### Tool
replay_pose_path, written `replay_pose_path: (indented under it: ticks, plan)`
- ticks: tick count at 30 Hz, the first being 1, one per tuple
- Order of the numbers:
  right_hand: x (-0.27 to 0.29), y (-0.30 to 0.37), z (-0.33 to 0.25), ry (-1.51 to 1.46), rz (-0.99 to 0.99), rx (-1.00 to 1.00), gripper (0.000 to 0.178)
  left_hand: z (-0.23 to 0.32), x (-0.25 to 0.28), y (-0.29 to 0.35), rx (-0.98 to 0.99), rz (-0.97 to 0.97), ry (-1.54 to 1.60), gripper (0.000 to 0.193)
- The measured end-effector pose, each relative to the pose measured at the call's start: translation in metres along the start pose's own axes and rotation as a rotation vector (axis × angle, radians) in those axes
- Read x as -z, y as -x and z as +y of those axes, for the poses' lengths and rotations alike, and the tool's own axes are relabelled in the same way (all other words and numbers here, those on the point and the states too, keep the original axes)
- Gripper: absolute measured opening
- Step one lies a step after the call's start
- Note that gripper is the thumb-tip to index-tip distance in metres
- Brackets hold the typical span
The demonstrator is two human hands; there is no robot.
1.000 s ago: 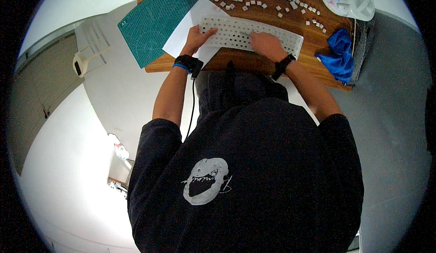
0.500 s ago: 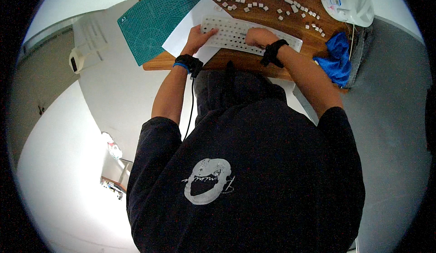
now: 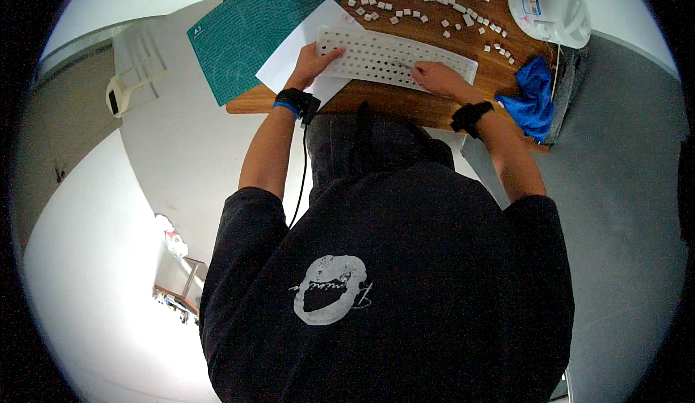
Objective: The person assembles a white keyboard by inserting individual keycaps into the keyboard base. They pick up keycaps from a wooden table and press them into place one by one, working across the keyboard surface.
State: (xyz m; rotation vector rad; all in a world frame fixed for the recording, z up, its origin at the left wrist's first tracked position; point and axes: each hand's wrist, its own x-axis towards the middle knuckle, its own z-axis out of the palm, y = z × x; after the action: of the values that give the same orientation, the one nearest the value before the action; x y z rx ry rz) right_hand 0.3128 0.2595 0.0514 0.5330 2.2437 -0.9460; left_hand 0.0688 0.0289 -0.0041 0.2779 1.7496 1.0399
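Observation:
A white keyboard (image 3: 394,49) with its keycaps off lies across the near part of the wooden table, tilted down to the right. Rows of small dark and pale spots show on its face. My left hand (image 3: 314,63) grips its left end, thumb resting on the top. Over the lower right part of the keyboard, my right hand (image 3: 440,79) has its fingers drawn together against the surface. Whatever is between those fingertips is too small to make out. Loose white keycaps (image 3: 468,20) are spread in uneven rows beyond the keyboard.
A green cutting mat (image 3: 246,41) lies at the left, partly under a white sheet of paper (image 3: 279,70) that reaches below the keyboard. At the far right stands a white plastic tub (image 3: 550,12). A crumpled blue cloth (image 3: 532,99) sits on the table's right edge.
My right hand has shifted right and slightly nearer along the keyboard, uncovering its middle. My left hand keeps its hold on the left end.

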Motion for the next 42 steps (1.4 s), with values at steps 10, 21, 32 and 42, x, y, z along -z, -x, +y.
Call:
replay_pose_path:
  ticks: [10,21,32,42]
  plan:
    - [-0.001,-0.003,0.081,0.340,0.751,-0.052,0.035,0.033,0.014,0.026,-0.093,-0.142,-0.179,0.046]
    - [0.001,-0.028,0.093,0.226,0.342,-0.158,0.043,0.033,0.039,0.051,-0.060,-0.199,-0.235,0.051]
    - [-0.015,-0.019,0.078,0.321,0.494,-0.118,0.054,0.009,0.058,0.059,-0.039,-0.247,-0.324,0.033]
    - [0.024,-0.072,-0.037,0.152,-0.075,0.540,0.047,0.009,0.063,0.064,0.021,-0.186,-0.293,0.027]
